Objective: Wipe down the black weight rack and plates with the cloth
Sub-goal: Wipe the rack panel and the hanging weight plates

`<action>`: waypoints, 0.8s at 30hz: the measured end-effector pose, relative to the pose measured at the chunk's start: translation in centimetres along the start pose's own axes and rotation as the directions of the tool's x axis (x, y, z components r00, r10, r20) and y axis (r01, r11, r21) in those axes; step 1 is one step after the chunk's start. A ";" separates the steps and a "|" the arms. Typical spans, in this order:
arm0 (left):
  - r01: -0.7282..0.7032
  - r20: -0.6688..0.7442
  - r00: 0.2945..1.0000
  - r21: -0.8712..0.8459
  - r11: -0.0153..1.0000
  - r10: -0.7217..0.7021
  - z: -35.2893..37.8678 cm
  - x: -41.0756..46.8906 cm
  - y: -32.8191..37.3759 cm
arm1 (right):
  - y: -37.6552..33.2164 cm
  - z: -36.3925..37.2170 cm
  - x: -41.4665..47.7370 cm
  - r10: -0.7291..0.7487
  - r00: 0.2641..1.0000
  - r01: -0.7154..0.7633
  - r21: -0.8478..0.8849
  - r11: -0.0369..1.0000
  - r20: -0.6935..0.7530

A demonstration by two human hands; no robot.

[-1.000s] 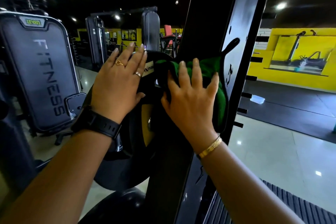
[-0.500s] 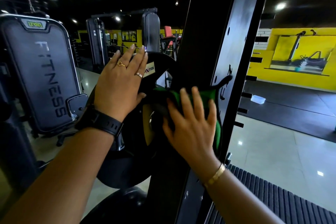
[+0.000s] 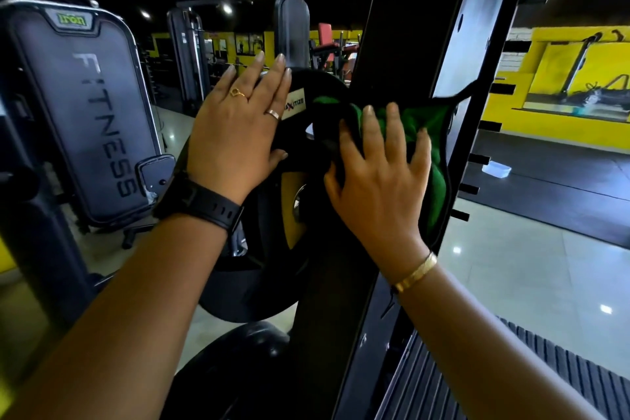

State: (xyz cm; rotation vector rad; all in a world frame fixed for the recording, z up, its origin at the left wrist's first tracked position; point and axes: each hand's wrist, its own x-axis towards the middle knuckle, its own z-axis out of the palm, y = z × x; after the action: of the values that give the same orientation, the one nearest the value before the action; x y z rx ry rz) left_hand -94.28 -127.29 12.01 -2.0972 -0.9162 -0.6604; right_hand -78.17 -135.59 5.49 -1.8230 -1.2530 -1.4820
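Head view: the black weight rack (image 3: pixel 405 44) is seen as a tall upright running from 6 to 12 o'clock through the middle of the frame. A green cloth (image 3: pixel 426 133) is pressed flat against it by the right hand (image 3: pixel 378 181), whose fingers are spread and straight over the fabric. A gold bangle (image 3: pixel 414 274) is worn at that wrist. At 9 o'clock of the cloth a black weight plate (image 3: pixel 320 89) with a white label is seen. The left hand (image 3: pixel 235 133) is laid flat on its rim with the fingers straight and close together, and nothing is gripped. A black watch (image 3: pixel 204 204) is worn on that wrist. A second plate (image 3: pixel 245 297) is seen at 6 o'clock of the first. A grey machine marked FITNESS (image 3: pixel 88 112) stands at 9 o'clock of the frame.
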 end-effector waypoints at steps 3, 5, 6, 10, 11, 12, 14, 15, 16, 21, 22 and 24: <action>-0.001 -0.001 1.000 0.007 1.000 0.001 0.1 0.0 -0.1 | -1.0 0.0 -3.3 -0.042 0.998 0.041 0.011 0.999 0.037; -0.001 -0.006 1.000 0.002 1.000 0.001 0.1 0.0 -0.1 | -1.7 -0.1 -5.4 -0.065 0.997 0.063 0.027 0.998 0.047; -0.002 -0.008 1.000 0.002 1.000 0.002 0.1 0.0 -0.1 | -2.0 -0.1 -6.4 -0.078 0.996 0.076 0.036 0.996 0.051; -0.008 -0.003 1.000 0.000 1.000 0.008 0.2 0.0 -0.1 | -3.1 -0.1 -10.8 -0.140 0.988 0.133 0.094 0.987 0.071; -0.008 -0.005 1.000 0.001 1.000 0.008 0.2 0.0 -0.1 | -3.2 -0.2 -11.8 -0.170 0.982 0.161 0.116 0.980 0.078; -0.008 -0.007 1.000 0.004 1.000 0.008 0.2 0.0 -0.1 | -3.4 -0.2 -12.7 -0.204 0.975 0.192 0.135 0.972 0.084; -0.007 -0.009 1.000 0.011 1.000 0.007 0.2 0.0 -0.2 | -3.2 -0.4 -13.5 -0.247 0.965 0.231 0.153 0.961 0.090; -0.006 -0.010 1.000 0.014 1.000 0.006 0.2 0.0 -0.2 | -2.9 -0.6 -13.3 -0.247 0.965 0.231 0.154 0.961 0.090; -0.005 -0.011 1.000 0.018 1.000 0.005 0.2 0.0 -0.2 | -2.6 -0.7 -12.7 -0.234 0.968 0.219 0.153 0.964 0.087; -0.005 -0.007 1.000 0.048 0.999 0.005 0.2 0.0 -0.1 | -0.3 -1.0 -6.1 -0.087 0.996 0.089 0.137 0.987 -0.021; -0.004 -0.006 1.000 0.057 0.998 0.004 0.3 0.0 0.0 | 0.2 -0.9 -4.5 -0.059 0.998 0.063 0.125 0.990 -0.036; 0.000 -0.004 1.000 0.060 0.998 0.000 0.3 0.0 0.0 | 0.9 -0.8 -1.9 -0.011 0.999 0.017 0.124 0.992 -0.050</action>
State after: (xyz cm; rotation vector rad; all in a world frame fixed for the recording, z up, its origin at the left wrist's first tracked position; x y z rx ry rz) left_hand -94.28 -127.06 11.82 -2.0420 -0.9223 -0.6294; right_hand -77.80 -137.26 4.12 -1.6905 -1.3065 -1.4142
